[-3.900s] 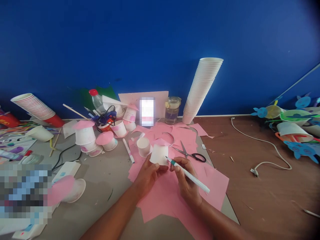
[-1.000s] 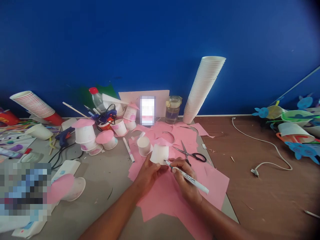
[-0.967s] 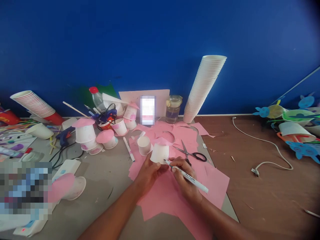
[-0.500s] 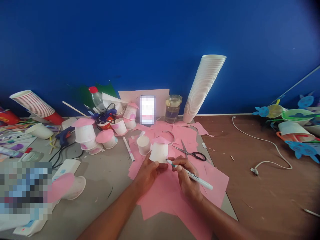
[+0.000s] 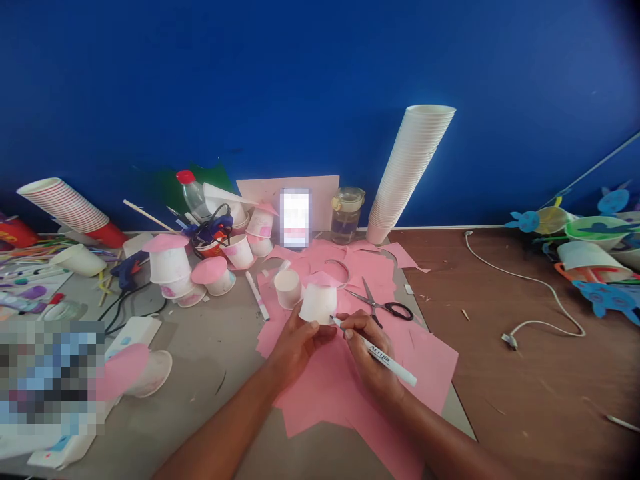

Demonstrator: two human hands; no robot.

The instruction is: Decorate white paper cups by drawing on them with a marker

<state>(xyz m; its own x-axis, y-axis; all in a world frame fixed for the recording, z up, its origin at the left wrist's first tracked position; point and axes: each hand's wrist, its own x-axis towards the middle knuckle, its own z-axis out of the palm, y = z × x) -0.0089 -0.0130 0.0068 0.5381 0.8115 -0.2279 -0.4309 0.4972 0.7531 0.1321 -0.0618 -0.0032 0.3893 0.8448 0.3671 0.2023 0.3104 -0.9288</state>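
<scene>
An upside-down white paper cup [image 5: 318, 303] with a pink paper top is gripped at its lower left edge by my left hand [image 5: 296, 345]. In my right hand [image 5: 371, 350] is a white acrylic marker [image 5: 390, 364], held like a pen, its dark tip at the cup's lower right side. Whether the tip touches the cup I cannot tell. Both hands are over cut sheets of pink paper [image 5: 325, 393]. Scissors [image 5: 385, 307] lie spread just beyond my right hand. Another white cup [image 5: 287, 289] stands upright beside the held one, and a second marker [image 5: 257, 296] lies to its left.
Several cups with pink tops [image 5: 170, 263] stand at the left, near a glue gun [image 5: 127, 267] and a power strip [image 5: 133, 337]. At the back are a lit phone [image 5: 295, 217], a glass jar [image 5: 347, 215] and a tall leaning cup stack [image 5: 413, 173]. A white cable [image 5: 525, 272] crosses the brown surface.
The marker in my right hand has swung slightly, its rear end moving left and down. My left hand and the cup are nearly unchanged.
</scene>
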